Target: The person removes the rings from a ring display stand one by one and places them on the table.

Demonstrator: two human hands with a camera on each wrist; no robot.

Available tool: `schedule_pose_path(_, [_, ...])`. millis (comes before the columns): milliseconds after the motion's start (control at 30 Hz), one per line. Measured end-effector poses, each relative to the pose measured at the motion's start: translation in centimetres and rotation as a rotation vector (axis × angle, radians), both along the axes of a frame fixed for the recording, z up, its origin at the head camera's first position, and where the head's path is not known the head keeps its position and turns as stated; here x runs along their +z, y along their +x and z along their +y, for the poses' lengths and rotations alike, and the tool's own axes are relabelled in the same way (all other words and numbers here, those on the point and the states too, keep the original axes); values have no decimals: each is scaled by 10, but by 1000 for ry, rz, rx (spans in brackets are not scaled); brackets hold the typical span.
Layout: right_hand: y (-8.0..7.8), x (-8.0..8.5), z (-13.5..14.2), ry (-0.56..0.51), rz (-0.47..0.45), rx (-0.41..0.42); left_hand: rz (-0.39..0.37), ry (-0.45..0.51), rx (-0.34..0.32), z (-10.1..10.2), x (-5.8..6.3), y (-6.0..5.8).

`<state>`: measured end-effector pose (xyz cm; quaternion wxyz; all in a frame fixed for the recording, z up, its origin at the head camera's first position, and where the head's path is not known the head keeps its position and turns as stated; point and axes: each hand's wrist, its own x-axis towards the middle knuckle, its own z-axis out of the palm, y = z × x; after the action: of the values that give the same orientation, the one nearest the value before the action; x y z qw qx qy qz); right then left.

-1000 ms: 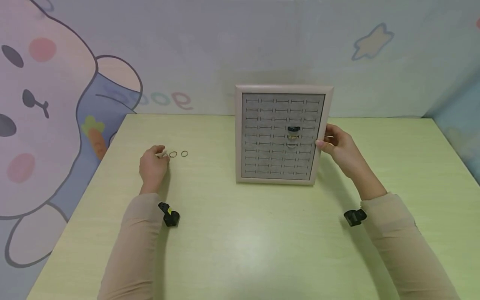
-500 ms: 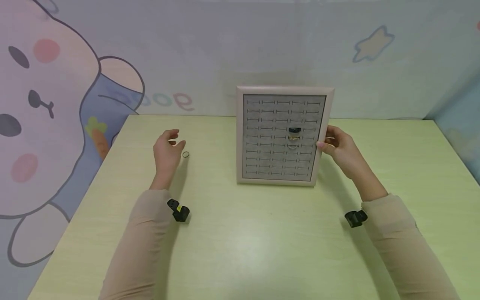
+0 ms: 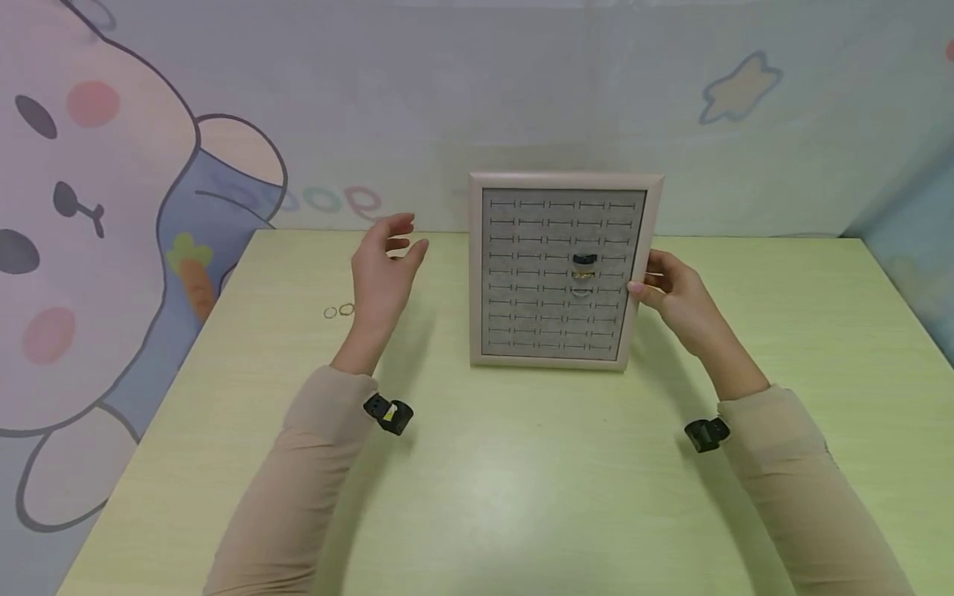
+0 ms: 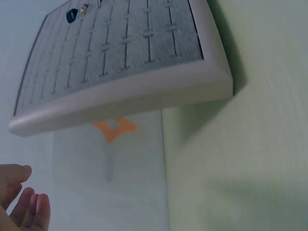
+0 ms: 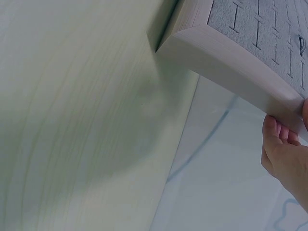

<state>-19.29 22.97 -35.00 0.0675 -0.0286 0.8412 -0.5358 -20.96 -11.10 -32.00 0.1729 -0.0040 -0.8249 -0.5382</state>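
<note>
A pale-framed ring display board point(image 3: 537, 331) with a grey slotted panel stands upright on the table. Three rings sit in its slots: a dark one point(image 3: 585, 259), a gold-toned one point(image 3: 584, 274) and a thin silvery one point(image 3: 580, 292). My right hand point(image 3: 681, 302) grips the board's right edge, thumb on the front and fingers behind. My left hand point(image 3: 383, 277) hovers left of the board, thumb and fingers apart, with nothing visible between them; the left wrist view shows the same hand point(image 4: 24, 202) below the frame. Beside the left wrist, two thin rings point(image 3: 330, 313) lie on the table.
The light wood-look table point(image 3: 477, 480) ends at a wall covering point(image 3: 417, 99) with cartoon prints just behind the board. Black wrist cameras stick out from the left cuff point(image 3: 389, 413) and the right cuff point(image 3: 707, 433).
My left hand has risen from beside the loose rings and moved right and away from me toward the board. It now covers the spot of the rightmost loose ring. The right hand stays put.
</note>
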Motion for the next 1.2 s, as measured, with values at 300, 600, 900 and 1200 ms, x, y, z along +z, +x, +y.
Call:
schedule_pose_path(300, [0, 0, 0, 4, 0, 2, 107, -47, -144, 44, 22, 14])
schedule_pose_path(600, [0, -1, 1, 2, 0, 8, 119, -174, -281, 81, 23, 20])
schedule_pose_path(900, [2, 0, 1, 0, 5, 8, 97, -258, -341, 103, 14, 24])
schedule_pose_path(1200, [3, 0, 0, 8, 21, 9, 24, -338, -359, 119, 10, 25])
